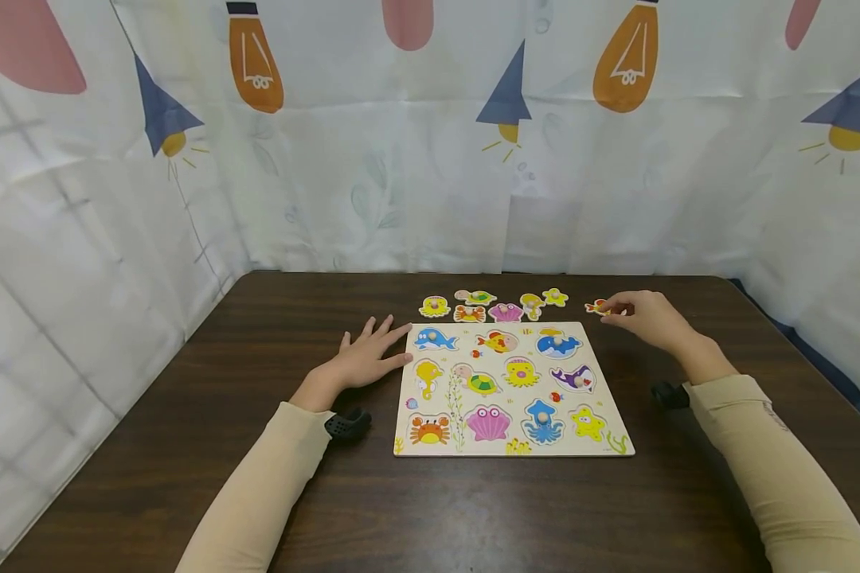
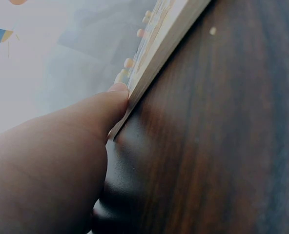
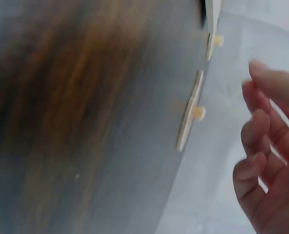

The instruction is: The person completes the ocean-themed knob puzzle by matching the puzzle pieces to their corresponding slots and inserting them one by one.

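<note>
A wooden peg puzzle board (image 1: pixel 499 407) with sea-animal pictures lies on the table. My left hand (image 1: pixel 364 356) is spread at its left edge; its thumb (image 2: pixel 116 100) touches the board's edge in the left wrist view. Beyond the board's far right corner, my right hand (image 1: pixel 647 317) hovers by a red-and-yellow fish piece (image 1: pixel 596 307). In the right wrist view, a knobbed piece (image 3: pixel 189 117) stands apart from the loosely bent fingers, which hold nothing. Knobbed pieces sit in the board, among them a dolphin (image 1: pixel 435 340), a blue squid (image 1: pixel 542 422) and a purple whale (image 1: pixel 575 379).
Behind the board lie several loose pieces: a yellow octopus (image 1: pixel 434 307), a turtle (image 1: pixel 476 298), a crab (image 1: pixel 469 313), a pink shell (image 1: pixel 506 313), a seahorse (image 1: pixel 532 305) and a starfish (image 1: pixel 555 297). A patterned curtain (image 1: pixel 430 199) hangs behind the dark table (image 1: pixel 444 517).
</note>
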Demonstrator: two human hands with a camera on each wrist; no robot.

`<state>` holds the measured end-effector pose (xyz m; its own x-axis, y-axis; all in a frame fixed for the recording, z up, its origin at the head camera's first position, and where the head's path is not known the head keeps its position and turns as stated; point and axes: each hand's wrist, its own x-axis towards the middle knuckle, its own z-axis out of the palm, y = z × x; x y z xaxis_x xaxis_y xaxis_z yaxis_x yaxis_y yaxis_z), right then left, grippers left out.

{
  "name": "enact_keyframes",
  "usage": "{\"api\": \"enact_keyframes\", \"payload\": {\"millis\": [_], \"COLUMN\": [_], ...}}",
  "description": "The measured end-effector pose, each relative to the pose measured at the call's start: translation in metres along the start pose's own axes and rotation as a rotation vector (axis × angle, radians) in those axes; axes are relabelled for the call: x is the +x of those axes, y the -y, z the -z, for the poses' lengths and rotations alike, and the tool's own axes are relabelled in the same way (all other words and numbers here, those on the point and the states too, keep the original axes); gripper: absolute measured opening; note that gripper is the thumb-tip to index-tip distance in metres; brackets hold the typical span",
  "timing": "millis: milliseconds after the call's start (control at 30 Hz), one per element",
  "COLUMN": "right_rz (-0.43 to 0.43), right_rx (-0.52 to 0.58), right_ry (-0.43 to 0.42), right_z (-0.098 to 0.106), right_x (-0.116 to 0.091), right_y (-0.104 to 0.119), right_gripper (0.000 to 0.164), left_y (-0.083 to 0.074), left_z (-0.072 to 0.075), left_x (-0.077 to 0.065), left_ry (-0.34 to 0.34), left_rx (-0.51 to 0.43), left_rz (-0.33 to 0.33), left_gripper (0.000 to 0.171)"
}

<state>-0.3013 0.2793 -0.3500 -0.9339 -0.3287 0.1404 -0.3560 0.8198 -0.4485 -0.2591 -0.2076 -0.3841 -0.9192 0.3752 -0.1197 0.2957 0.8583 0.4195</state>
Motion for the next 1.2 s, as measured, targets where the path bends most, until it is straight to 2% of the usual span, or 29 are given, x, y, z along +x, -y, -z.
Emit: {"api": "enact_keyframes", "payload": {"millis": [233, 467, 933, 1200], "right_rz": [-0.126, -0.205, -0.290, -0.272], "right_rx": [0.035, 0.081, 0.128, 0.111], "right_ry": [-0.048, -0.017, 0.045, 0.074], "right_z": [0.000, -0.002, -0.002, -0.001], "right_x": [0.012, 0.024, 0.039, 0.043], "right_y": [-0.008, -0.023, -0.031, -0.035], "right_gripper": [0.030, 0.037, 0.033, 0.034], "left_y": [0.001, 0.002, 0.001, -0.001], "left_z": [-0.001, -0.002, -0.001, 0.001], "left_x": [0.000, 0.001, 0.002, 0.001], "left_ry": [-0.001, 0.009, 0.016, 0.013], "left_rx": [0.001, -0.002, -0.003, -0.009], "left_rz": [0.004, 0.004, 0.011, 0.010], "left_gripper": [0.074, 0.074, 0.074, 0.074]}}
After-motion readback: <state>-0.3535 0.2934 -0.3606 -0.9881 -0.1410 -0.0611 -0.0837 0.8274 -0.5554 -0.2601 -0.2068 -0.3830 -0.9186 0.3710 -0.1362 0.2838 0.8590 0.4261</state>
